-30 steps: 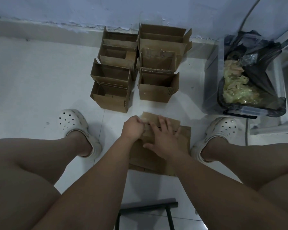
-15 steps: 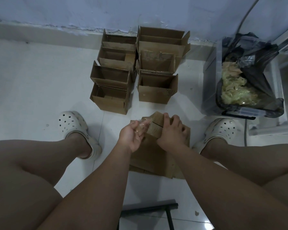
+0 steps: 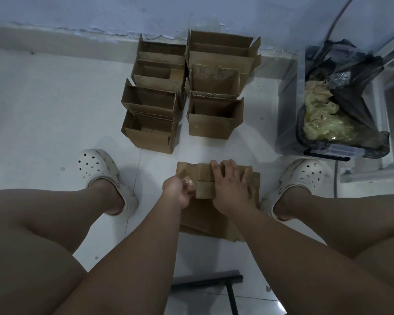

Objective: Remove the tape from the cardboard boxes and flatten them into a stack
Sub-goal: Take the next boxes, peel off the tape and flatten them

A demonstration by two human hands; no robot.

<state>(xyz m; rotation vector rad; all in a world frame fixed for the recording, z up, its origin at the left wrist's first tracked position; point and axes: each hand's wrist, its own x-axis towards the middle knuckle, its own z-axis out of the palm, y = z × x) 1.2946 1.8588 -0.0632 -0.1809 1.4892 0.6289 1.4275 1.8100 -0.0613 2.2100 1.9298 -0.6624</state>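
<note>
A small cardboard box lies on a stack of flattened cardboard on the floor between my feet. My right hand lies over the box's right part, and its fingers hook over the far edge and hold it down. My left hand is curled at the box's left edge and pinches a strip of clear tape. Beyond them, several open cardboard boxes stand in two rows up to the wall.
A clear plastic bin lined with a black bag holds wads of removed tape at the right. My feet in white clogs flank the stack. Dark stool legs cross the bottom. White tiled floor lies at the left.
The box was tilted up in my right hand and now lies flat on the stack. My left hand turned from palm-up to a curled pinch at the box's left edge.
</note>
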